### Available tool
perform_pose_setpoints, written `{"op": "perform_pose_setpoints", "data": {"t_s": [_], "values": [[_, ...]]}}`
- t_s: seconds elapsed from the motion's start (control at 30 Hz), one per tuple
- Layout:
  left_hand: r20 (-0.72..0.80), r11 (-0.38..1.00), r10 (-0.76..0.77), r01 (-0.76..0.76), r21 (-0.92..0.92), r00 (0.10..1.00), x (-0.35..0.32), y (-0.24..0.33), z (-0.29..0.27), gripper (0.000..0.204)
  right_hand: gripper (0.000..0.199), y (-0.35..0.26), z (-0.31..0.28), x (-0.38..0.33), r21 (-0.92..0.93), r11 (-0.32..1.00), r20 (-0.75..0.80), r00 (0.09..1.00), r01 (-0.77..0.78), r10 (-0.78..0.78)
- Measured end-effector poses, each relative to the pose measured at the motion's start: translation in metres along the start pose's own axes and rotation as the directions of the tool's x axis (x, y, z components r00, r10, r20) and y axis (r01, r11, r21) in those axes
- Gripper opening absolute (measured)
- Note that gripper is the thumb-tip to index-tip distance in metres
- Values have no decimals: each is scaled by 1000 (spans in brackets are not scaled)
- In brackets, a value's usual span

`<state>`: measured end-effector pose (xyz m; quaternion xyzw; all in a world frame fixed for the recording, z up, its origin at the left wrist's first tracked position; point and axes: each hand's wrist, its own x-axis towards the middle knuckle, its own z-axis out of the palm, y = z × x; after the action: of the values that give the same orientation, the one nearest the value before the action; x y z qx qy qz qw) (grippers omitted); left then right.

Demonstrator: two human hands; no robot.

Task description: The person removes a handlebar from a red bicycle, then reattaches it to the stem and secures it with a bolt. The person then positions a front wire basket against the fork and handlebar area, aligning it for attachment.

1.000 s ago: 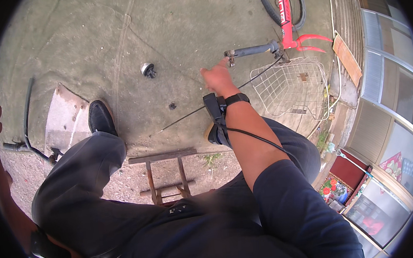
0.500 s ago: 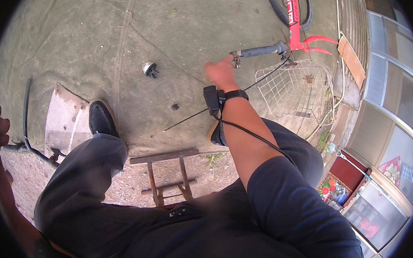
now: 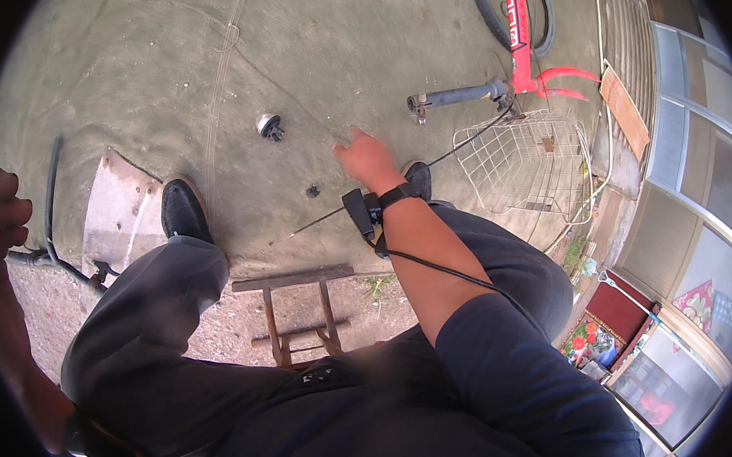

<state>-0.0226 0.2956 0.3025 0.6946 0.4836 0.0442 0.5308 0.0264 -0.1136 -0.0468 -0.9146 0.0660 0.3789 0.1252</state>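
My right hand (image 3: 368, 159) is over the ground in front of my right shoe, its thumb and a finger apart and nothing visible in it. To its right lies a grey-black handlebar tube (image 3: 459, 96), joined to a red bicycle frame (image 3: 519, 39) with a red fork. To the hand's left sits a small round white-and-black part (image 3: 269, 126), kind unclear. A small black piece (image 3: 312, 191) lies nearer me. A thin black cable (image 3: 319, 222) runs under my right wrist toward the frame. At the far left edge, my left hand (image 3: 1, 203) is raised, fingers loosely bent and slightly apart, holding nothing visible.
A white wire basket (image 3: 523, 162) lies beside the handlebar tube. A bent black tube (image 3: 51, 191) and a pale slab (image 3: 118, 208) are at the left. A wooden frame (image 3: 293, 279) stands between my legs. At the right are a board (image 3: 625, 108) and windows.
My right hand has moved left and nearer me, away from the handlebar tube's end. My left hand has risen slightly, its fingers looser. My right foot shows shifted to the right.
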Motion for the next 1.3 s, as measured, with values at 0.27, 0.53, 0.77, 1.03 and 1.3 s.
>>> {"op": "perform_pose_setpoints", "data": {"t_s": [0.27,0.53,0.77,1.03,1.3], "values": [[598,784,506,-620,-19,622,-32,-31,2,27,34,-29,-13,-13,57,961,33,962,269,-272],[749,545,563,-838,-18,350,-64,-38,18,36,25,-27,-21,-17,374,811,-90,888,449,-451],[685,552,633,-830,-73,361,-65,-49,13,27,44,5,-9,10,250,901,209,889,355,-408],[636,508,697,-854,-112,331,-67,-53,12,12,46,-14,-3,-9,153,934,144,928,323,-345],[639,485,703,-868,-110,312,-67,-51,9,21,48,-39,-6,-26,122,939,140,931,321,-337]]}}
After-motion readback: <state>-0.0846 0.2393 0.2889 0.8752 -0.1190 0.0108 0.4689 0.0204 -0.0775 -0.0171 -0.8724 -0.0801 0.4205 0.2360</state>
